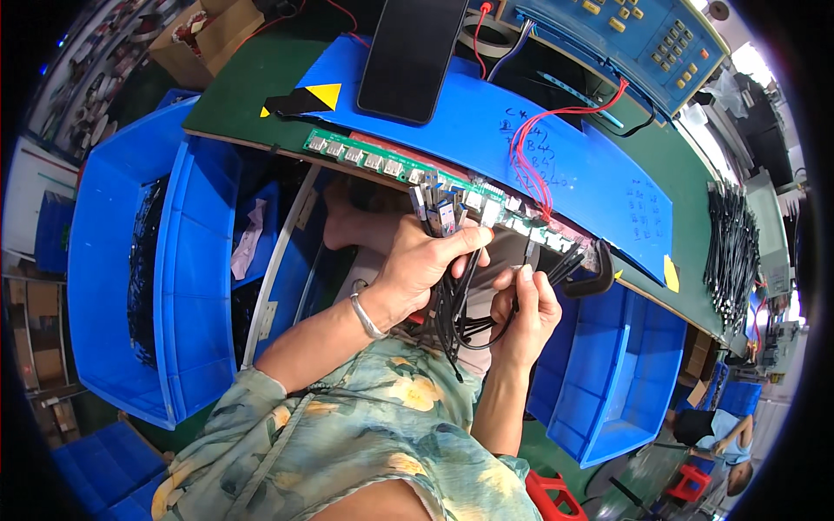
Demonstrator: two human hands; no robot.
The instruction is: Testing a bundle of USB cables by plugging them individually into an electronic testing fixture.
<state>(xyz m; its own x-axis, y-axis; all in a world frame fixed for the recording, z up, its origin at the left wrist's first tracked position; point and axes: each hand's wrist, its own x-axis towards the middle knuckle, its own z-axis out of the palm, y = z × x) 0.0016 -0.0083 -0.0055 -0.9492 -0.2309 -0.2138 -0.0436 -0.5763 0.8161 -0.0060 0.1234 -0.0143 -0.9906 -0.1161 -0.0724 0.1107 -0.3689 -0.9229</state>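
My left hand (419, 267) is closed around a bundle of black USB cables (445, 321), their metal plugs (434, 207) sticking up past the fingers. One white-ended plug (490, 214) rises by my left thumb at the board's edge. My right hand (528, 317) pinches a black cable (530, 252) just below its end, which reaches up to the row of connectors; whether it is seated in a port cannot be made out. The long green circuit board (369, 149) with metal sockets runs along the table's near edge, partly hidden behind the plugs.
A blue sheet (486, 126) covers the green table, with a black phone (413, 61) on it. Red wires (521, 148) run from a blue test instrument (638, 43) to the board. A black clamp (595, 271), black cables (730, 247) and blue bins (195, 286) surround the work.
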